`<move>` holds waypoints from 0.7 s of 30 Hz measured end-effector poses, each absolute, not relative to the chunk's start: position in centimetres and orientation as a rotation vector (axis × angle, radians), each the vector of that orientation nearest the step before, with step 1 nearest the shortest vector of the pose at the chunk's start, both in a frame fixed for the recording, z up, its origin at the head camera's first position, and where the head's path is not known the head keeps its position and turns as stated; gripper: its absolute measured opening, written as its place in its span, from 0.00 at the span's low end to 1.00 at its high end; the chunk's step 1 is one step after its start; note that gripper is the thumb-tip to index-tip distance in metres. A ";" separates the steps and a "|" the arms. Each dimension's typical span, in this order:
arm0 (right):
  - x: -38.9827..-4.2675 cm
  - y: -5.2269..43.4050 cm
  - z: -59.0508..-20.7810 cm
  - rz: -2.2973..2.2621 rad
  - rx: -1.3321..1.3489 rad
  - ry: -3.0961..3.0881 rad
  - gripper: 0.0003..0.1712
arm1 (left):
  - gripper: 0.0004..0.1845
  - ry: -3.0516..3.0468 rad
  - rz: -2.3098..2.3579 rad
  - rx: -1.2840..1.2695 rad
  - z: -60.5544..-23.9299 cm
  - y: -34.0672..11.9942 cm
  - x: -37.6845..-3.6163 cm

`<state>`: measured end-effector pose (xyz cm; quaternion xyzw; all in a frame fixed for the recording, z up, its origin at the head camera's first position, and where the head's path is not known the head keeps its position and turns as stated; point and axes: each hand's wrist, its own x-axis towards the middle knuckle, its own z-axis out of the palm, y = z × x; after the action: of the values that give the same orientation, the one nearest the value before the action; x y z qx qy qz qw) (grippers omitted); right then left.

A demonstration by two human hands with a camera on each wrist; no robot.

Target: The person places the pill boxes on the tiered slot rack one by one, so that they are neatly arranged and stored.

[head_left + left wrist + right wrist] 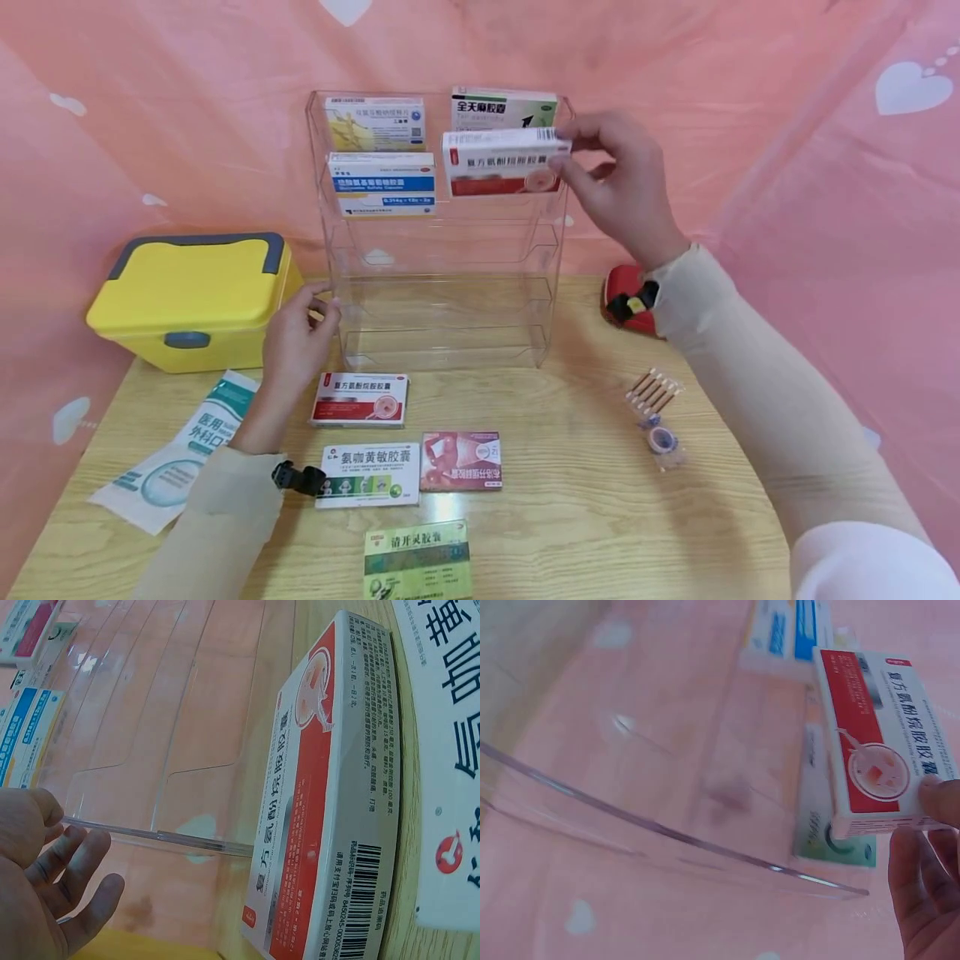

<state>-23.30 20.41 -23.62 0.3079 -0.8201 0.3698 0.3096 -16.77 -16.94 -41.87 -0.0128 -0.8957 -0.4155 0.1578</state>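
Note:
A clear acrylic tiered rack (pixel 442 250) stands at the back of the wooden table (pixel 585 500). My right hand (pixel 564 150) pinches the right end of a red-and-white medicine box (pixel 498 162) at the rack's second tier, right side; the right wrist view shows the same box (pixel 877 742) with my fingertips (pixel 934 796) on its end. Above it sits a green-and-white box (pixel 502 107). A yellowish box (pixel 375 123) and a blue-striped box (pixel 382 183) fill the left side. My left hand (pixel 318 308) rests with relaxed fingers against the rack's lower left edge (pixel 165 836).
Lying in front of the rack are a second red-and-white box (pixel 360 398), a white box (pixel 367 475), a pink box (pixel 461 460) and a green box (pixel 417 560). A yellow case (pixel 191 300) and mask packet (pixel 180 450) sit left. Cotton swabs (pixel 654 392) and tape (pixel 663 439) lie right.

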 end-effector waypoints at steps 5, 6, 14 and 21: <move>-26.7 20.9 -23.2 0.806 0.781 -2.250 0.14 | 0.19 -2.564 -1.191 -0.033 -42.0 -16.9 -16.8; -27.1 20.9 -23.3 0.801 0.778 -2.270 0.14 | 0.19 -2.566 -1.194 -0.031 -42.0 -16.9 -16.8; -28.0 21.2 -24.6 0.773 0.702 -2.450 0.15 | 0.18 -2.566 -1.193 -0.036 -42.1 -16.8 -16.9; -28.2 21.5 -25.3 0.676 0.626 -2.516 0.16 | 0.19 -2.562 -1.186 -0.033 -42.2 -17.0 -16.9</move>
<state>-28.22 21.48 -25.34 0.2275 -0.9141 0.2456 0.2288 -16.90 -17.01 -42.20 -0.0114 -0.8959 -0.4149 0.1585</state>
